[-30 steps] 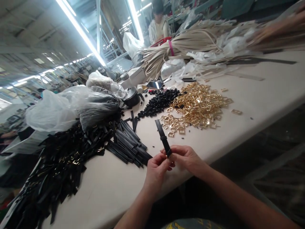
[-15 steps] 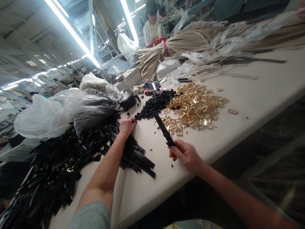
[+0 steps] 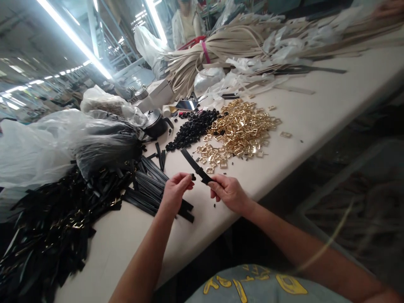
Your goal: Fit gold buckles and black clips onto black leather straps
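My right hand (image 3: 227,192) grips the near end of a black strap (image 3: 193,163) that points up and away over the table. My left hand (image 3: 176,190) is just left of it, fingers pinched on a small black loop (image 3: 192,177) close to the strap's end. Beyond the hands lie a heap of small black loops (image 3: 192,129) and a heap of gold buckles (image 3: 241,128). Loose black straps (image 3: 151,181) lie to the left of my left hand.
A large pile of black straps with buckles (image 3: 53,227) fills the near left, with clear plastic bags (image 3: 57,143) behind it. Bundles of cream straps (image 3: 221,46), a phone (image 3: 186,104) and a small pot (image 3: 154,123) sit farther back. A person (image 3: 186,21) stands at the far end. The table edge (image 3: 284,172) runs diagonally on the right.
My left hand went out to the heap of black loops and has come back beside the strap with a small loop pinched in it. My right hand kept hold of the strap.
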`<act>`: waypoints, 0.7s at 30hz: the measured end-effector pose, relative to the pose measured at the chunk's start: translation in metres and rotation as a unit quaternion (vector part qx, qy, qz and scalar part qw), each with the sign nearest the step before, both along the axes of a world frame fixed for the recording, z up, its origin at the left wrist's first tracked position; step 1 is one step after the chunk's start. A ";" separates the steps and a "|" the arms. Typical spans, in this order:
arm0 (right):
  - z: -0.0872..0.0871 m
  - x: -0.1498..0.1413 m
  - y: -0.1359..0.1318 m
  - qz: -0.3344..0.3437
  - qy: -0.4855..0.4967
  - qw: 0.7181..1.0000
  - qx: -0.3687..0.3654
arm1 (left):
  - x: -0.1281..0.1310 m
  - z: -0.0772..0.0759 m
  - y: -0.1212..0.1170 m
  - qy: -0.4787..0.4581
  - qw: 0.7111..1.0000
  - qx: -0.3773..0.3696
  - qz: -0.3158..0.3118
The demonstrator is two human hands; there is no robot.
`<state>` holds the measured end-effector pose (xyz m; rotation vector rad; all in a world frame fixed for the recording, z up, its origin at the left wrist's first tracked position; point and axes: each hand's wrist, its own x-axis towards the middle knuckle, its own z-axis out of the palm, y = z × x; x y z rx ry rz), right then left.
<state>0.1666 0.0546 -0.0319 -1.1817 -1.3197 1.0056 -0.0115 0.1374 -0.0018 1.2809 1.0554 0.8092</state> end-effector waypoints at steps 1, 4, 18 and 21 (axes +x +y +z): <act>0.000 0.000 0.000 0.001 -0.005 1.000 0.001 | 0.005 -0.003 -0.014 -0.035 0.999 -0.020 0.004; 0.002 0.000 0.000 -0.005 -0.017 1.000 0.001 | 0.018 -0.009 -0.036 -0.087 0.995 -0.043 0.029; 0.003 0.002 -0.001 0.025 -0.096 0.995 -0.011 | 0.016 -0.007 -0.033 -0.061 0.990 0.117 0.049; 0.004 0.002 0.000 0.033 -0.111 0.993 -0.013 | 0.009 -0.006 -0.030 -0.040 0.991 0.125 0.008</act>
